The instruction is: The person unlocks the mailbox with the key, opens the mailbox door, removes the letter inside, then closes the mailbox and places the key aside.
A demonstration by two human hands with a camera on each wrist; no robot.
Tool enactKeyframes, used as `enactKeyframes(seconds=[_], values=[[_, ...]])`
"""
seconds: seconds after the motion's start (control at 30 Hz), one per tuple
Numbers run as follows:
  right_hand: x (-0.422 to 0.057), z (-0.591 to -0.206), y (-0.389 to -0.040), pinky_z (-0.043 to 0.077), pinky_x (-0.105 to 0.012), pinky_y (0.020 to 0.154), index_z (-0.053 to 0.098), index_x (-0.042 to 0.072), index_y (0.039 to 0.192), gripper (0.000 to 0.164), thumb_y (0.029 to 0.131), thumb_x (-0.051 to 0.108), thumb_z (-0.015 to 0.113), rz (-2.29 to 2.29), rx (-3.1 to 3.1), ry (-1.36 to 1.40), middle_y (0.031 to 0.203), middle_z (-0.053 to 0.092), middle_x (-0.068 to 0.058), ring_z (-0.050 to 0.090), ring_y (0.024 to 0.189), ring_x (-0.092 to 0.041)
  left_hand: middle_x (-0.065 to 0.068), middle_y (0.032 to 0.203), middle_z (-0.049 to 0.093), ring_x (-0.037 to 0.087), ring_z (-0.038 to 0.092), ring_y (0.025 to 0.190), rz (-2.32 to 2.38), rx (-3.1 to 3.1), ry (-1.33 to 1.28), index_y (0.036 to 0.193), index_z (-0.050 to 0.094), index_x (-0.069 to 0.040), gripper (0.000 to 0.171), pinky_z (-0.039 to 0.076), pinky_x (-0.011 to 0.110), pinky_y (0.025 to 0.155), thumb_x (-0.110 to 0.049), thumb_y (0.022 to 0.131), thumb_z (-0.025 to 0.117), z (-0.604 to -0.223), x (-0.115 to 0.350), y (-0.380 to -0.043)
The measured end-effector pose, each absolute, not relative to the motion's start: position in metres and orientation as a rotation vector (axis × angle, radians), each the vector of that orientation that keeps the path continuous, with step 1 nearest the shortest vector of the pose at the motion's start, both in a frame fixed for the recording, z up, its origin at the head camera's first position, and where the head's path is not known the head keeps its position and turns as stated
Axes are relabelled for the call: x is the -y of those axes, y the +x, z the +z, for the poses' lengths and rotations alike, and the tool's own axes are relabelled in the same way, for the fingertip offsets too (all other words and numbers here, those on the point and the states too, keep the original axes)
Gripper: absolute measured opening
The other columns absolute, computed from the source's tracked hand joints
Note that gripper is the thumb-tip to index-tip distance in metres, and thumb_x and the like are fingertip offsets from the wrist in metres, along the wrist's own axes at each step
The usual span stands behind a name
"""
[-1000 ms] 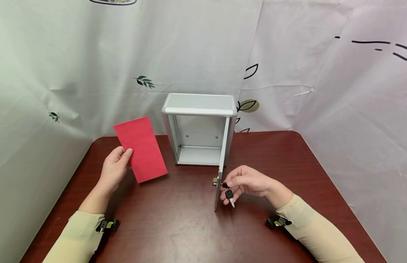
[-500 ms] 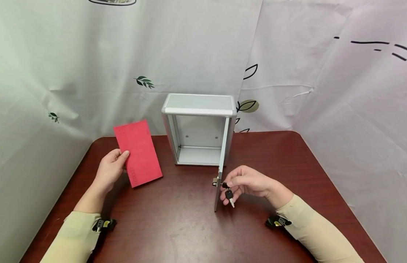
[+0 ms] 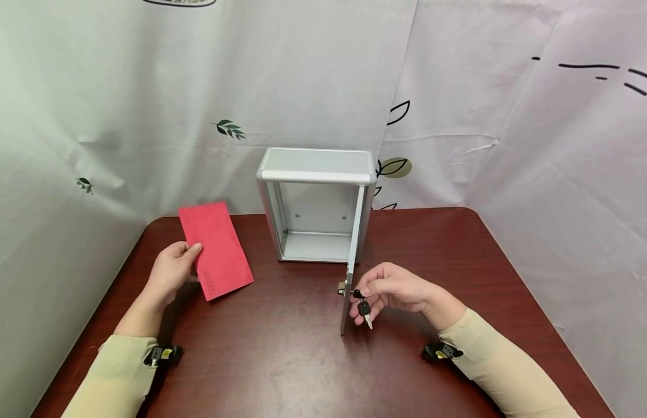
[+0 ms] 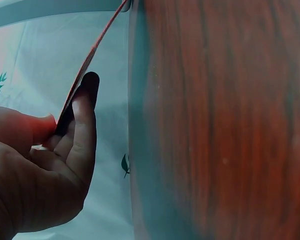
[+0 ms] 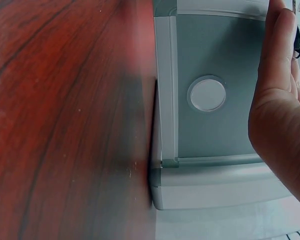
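Note:
My left hand [image 3: 170, 268] pinches a red paper envelope [image 3: 221, 251] by its left edge, thumb on the front and fingers behind. The envelope is tilted upright above the table; in the left wrist view it shows edge-on as a thin strip [image 4: 91, 54]. A silver-grey metal box [image 3: 318, 165] stands at the back with its door [image 3: 357, 229] swung out toward me. At the door's free edge my right hand [image 3: 398, 290] pinches a black-headed key [image 3: 357, 294] at the lock [image 3: 342, 288]. A second key [image 3: 364, 309] dangles from it.
Both hands are over a dark red-brown table [image 3: 281, 360]. White fabric with leaf prints [image 3: 229, 129] hangs behind and at both sides. Inside the box the back panel [image 3: 321, 203] shows two small round fittings. The right wrist view shows a round disc [image 5: 207, 94] on the door.
My left hand has moved a little left and toward me with the envelope, which is now lower and farther from the box. The right hand, keys and door have stayed still.

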State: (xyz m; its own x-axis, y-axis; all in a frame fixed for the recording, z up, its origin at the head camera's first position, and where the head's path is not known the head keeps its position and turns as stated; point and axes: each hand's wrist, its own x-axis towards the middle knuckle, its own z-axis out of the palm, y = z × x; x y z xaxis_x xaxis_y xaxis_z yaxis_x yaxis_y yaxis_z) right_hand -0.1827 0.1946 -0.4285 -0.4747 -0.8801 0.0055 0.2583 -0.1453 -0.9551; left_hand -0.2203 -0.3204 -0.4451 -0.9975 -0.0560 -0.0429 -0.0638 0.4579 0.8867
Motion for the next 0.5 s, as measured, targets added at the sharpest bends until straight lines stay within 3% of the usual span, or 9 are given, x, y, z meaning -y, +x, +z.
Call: enactKeyframes(seconds=[0.3,0.5], values=[[-0.1938,-0.4268,-0.1823,0.068,-0.039,0.083,0.077,-0.006,0.118,0.027,0.109,0.0,0.053,-1.743,-1.28,-0.768,0.109,0.082,-0.022,0.083,0.098,-0.031,0.009,0.086,0.072,0.016,0.077,0.07,1.594,-2.609,-0.165,0.12,0.058,0.013,0.047,0.067,0.036,0.066,-0.034,0.12,0.053,-0.444,0.3252,-0.2169],[-0.1933,-0.426,-0.1825,0.068,-0.039,0.083,0.078,-0.005,0.118,0.027,0.11,0.0,0.053,-1.739,-1.276,-0.769,0.11,0.082,-0.021,0.083,0.098,-0.031,0.01,0.088,0.072,0.016,0.075,0.07,1.505,-2.55,-0.219,0.125,0.055,0.015,0.044,0.067,0.037,0.063,-0.029,0.12,0.054,-0.445,0.3302,-0.2157]])
